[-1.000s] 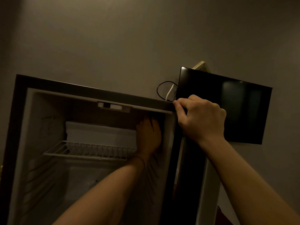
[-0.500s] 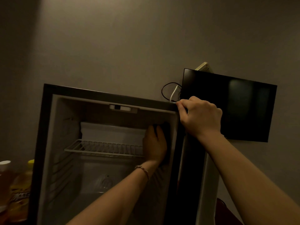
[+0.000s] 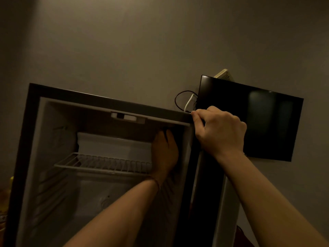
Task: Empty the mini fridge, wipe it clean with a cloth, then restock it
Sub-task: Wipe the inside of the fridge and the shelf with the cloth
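Dim room, plain grey wall (image 3: 124,41) behind. Mini fridge (image 3: 28,139) stands open at left, wire shelf (image 3: 103,163) across its middle, white freezer box (image 3: 114,145) at far back, light/thermostat unit (image 3: 127,118) under top lip. No legible writing. Left hand (image 3: 164,154) is inside at the upper right wall, fingers flat against a dark cloth (image 3: 176,132), mostly hidden. Right hand (image 3: 220,131) has fingers curled over the fridge's top right corner. Door (image 3: 208,193) swung open to the right. Wall TV (image 3: 249,118) at far right, black & white cables (image 3: 185,104) beside it. Yellow bottle (image 3: 11,179) barely visible at left edge.
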